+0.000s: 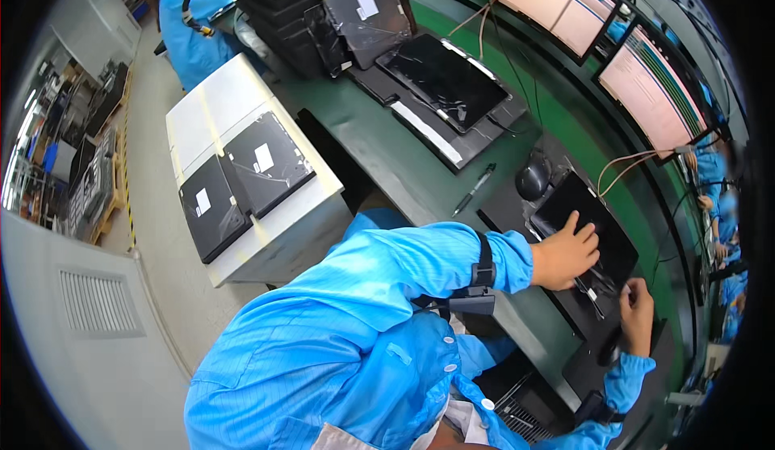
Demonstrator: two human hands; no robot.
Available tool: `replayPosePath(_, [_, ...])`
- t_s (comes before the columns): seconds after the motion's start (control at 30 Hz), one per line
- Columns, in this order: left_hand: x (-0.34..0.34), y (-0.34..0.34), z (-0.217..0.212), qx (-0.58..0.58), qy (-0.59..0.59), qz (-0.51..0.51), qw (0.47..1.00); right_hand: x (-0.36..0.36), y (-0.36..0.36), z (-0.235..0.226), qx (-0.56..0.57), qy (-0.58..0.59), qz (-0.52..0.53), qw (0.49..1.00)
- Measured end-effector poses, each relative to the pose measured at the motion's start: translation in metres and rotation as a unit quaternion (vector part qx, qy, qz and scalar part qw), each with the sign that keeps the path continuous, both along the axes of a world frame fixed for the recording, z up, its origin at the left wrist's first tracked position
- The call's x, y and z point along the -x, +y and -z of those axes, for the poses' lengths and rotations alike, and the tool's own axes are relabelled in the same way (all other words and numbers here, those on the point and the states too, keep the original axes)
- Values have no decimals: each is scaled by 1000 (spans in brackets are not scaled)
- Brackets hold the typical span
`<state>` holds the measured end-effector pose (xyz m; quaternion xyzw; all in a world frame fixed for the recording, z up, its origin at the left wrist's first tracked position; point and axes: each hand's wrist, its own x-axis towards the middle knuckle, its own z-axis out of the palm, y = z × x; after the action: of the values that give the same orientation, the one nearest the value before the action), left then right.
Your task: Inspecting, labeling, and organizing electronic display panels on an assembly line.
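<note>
A black display panel (599,228) lies on a dark mat at the right side of the green workbench. My left hand (567,254) rests on its near side, fingers stretched out across the dark surface. Thin cables and a small connector strip (593,295) stick out from the panel's edge below that hand. My right hand (638,314) is at the panel's right corner, with thumb and fingertips pinched together. Whatever lies between those fingertips is too small to make out. A black computer mouse (533,177) sits just past the panel's left end.
A pen (475,188) lies on the green workbench (363,127). Farther left, another black screen (444,81) rests on dark panels, near stacked black trays (270,18). Two black lids (266,163) lie on a white box (214,91). Two monitors (654,87) stand behind. A co-worker (190,26) is at far left.
</note>
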<state>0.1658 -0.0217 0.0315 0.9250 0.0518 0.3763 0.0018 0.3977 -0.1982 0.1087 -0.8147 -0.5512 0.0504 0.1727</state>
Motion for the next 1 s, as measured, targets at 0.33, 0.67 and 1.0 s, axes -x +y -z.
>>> replayPosePath(0.33, [127,63,-84,139,-257,93,952,54,-17,-53,-197,-213,26,957])
replayPosePath(0.67, [323,363,-105,377,-434,-98,812,63,-66,72,-163,-187,205,947])
replayPosePath(1.0, [329,392,-46,256,-323,-326,851,43,-91,87,-204,-126,276,931])
